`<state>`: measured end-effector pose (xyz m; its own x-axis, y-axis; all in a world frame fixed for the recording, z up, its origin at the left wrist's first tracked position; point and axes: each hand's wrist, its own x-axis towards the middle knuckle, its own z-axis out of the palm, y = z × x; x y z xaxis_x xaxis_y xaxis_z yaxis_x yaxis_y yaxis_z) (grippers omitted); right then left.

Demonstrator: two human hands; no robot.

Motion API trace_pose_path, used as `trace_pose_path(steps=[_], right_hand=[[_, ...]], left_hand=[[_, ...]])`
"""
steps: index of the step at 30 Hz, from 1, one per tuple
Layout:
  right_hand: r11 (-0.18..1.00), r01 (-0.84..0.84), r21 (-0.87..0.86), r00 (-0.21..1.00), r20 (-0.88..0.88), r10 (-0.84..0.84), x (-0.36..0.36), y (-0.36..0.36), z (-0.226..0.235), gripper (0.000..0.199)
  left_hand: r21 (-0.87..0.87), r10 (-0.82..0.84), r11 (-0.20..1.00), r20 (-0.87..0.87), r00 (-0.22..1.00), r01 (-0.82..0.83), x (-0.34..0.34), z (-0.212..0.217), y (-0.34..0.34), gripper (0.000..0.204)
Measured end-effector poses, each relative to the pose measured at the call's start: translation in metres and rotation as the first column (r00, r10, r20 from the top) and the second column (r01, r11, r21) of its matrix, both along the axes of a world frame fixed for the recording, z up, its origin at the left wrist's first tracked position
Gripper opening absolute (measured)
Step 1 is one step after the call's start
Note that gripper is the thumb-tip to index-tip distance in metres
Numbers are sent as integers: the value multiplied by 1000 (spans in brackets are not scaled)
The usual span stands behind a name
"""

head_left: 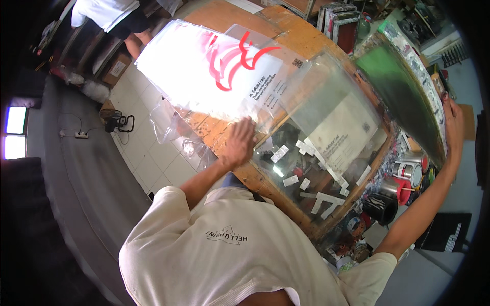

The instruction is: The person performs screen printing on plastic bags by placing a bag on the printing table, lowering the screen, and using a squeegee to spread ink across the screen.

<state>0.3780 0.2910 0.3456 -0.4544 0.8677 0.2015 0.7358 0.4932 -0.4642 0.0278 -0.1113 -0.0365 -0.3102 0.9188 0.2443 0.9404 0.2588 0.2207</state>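
Note:
My left hand (239, 143) lies flat, fingers together, on the near edge of a stack of clear plastic bags (214, 66) printed with a red swirl and small dark text. The stack rests on a wooden table (291, 35). Beside it, another clear bag (332, 115) lies on a glass-topped printing bed (301, 178) dotted with white tape strips. My right hand (451, 112) is stretched far right and grips the edge of a green-meshed printing screen frame (403, 76), tilted up off the bed.
Ink cans (408, 171) and a black cup (380, 206) crowd the bed's right side. More frames (337, 20) lean at the back. Another person (109, 15) stands at the top left. A small fan (115, 121) and power strip (80, 135) sit on the tiled floor.

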Motion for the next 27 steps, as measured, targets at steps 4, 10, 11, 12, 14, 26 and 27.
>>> trace_pose_path(steps=[4,10,11,12,14,26,27], right_hand=[[996,52,70,996,68,-57,0,0,0,67],[993,92,76,993,65,-97,-7,-13,2,70],[989,105,102,992,61,-112,-7,-15,0,71],[987,94,130,993,59,-103,-8,-18,-2,72],[979,77,186,995,54,-88,-12,-24,-2,74],[997,42,61,997,57,-45,-14,-33,11,64],[951,87,297,994,39,-103,-34,-49,4,61]], left_hand=[[59,63,996,168,984,-74,39,32,15,44],[160,120,974,226,967,-159,9,17,61,24],[177,125,968,273,954,-177,6,18,64,18],[199,141,950,417,898,-241,-1,18,67,17],[207,141,907,673,726,-368,-13,31,74,14],[-46,-283,956,128,950,291,87,-2,94,57],[-55,-332,939,122,935,340,93,-4,101,56]])
